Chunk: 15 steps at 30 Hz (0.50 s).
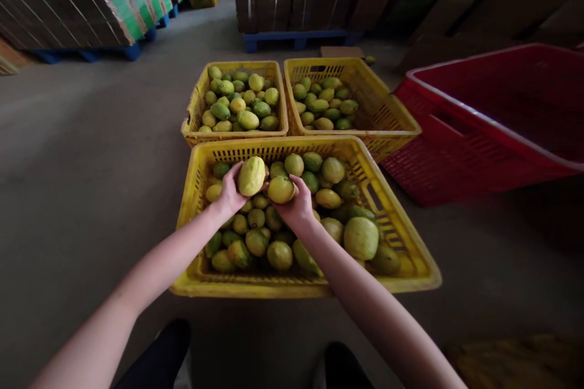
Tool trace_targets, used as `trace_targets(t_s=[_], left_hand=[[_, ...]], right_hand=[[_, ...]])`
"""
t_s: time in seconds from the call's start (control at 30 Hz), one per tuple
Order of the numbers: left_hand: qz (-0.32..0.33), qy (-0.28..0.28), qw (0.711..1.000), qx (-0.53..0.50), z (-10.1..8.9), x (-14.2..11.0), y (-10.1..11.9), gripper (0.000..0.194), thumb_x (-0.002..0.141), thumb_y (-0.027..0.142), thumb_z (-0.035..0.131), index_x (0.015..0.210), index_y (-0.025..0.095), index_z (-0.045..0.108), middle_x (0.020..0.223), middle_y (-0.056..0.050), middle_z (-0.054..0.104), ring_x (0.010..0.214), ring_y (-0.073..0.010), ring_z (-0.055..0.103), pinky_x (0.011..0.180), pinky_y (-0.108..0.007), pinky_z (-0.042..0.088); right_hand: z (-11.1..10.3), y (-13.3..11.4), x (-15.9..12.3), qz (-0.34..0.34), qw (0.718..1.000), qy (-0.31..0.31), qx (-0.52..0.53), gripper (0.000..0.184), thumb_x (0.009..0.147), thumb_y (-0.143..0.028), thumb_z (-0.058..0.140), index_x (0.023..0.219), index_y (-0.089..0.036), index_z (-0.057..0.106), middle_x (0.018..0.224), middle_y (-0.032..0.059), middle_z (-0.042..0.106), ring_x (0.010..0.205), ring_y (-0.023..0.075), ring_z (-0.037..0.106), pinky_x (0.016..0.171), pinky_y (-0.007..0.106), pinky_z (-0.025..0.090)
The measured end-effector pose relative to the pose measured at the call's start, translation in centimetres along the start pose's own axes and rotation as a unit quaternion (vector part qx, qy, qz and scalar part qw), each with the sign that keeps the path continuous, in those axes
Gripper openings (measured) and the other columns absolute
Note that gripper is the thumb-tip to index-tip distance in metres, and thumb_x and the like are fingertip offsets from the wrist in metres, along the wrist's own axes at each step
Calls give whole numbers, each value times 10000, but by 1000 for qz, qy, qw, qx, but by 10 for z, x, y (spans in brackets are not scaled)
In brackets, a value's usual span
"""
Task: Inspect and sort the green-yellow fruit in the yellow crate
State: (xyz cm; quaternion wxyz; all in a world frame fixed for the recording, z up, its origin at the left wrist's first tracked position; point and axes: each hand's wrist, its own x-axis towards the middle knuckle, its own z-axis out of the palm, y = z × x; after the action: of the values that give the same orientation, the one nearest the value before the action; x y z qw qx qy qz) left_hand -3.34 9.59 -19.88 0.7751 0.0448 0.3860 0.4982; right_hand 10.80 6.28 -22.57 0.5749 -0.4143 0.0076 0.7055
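My left hand (232, 189) is closed around a large, bumpy, yellow-green lemon (251, 176), held above the near yellow crate (274, 287). Right beside it, my right hand (297, 202) grips a rounder yellow-green lemon (281, 189), its end facing up. The two fruits are close together, and the fingertips beneath them are partly hidden. Below both hands, the near crate holds many loose lemons, some green and some yellow. A very large pale one (361, 238) lies at the crate's right side.
Beyond the near crate stand a left yellow crate (189, 124) and a right yellow crate (383, 110), both with more lemons. A red crate (438, 140) is at the right. Cartons (319, 6) on a blue pallet (298, 41) and a wrapped stack (68, 0) stand farther back.
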Motion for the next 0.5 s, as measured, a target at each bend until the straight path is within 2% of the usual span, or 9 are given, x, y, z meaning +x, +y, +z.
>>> trace_targets(t_s=[0.1, 0.23, 0.37, 0.5], left_hand=[[-3, -3, 1000, -1, -1, -3, 5, 344, 967, 330, 434, 1182, 198, 667, 865, -56, 760, 885, -254, 762, 669, -339, 636], [0, 3, 1000, -14, -2, -6, 11, 412, 967, 363, 423, 1275, 185, 629, 880, -80, 751, 938, -275, 753, 609, -298, 622], [-19, 21, 998, -53, -1, -3, 12, 463, 966, 324, 413, 1342, 111, 579, 895, -126, 741, 900, -261, 750, 600, -267, 621], [-66, 37, 996, -54, -1, 1, 10, 445, 978, 307, 383, 1316, 88, 572, 861, -134, 726, 799, -229, 743, 555, -239, 606]], right_hand=[[0, 1, 1, -1, 1000, 8, 17, 127, 797, -307, 562, 877, -218, 603, 677, 17, 691, 609, 199, 683, 528, 301, 588], [2, 1, -1, 35, 999, 8, 38, 165, 843, -289, 537, 947, -182, 607, 698, 56, 712, 627, 212, 705, 574, 313, 623], [6, -1, -5, 57, 998, -20, 6, 280, 895, -432, 564, 928, -163, 634, 655, 74, 706, 492, 179, 649, 440, 250, 560], [9, -2, -8, 78, 996, -26, -33, 418, 941, -529, 434, 892, -174, 649, 607, 84, 697, 449, 193, 624, 372, 257, 503]])
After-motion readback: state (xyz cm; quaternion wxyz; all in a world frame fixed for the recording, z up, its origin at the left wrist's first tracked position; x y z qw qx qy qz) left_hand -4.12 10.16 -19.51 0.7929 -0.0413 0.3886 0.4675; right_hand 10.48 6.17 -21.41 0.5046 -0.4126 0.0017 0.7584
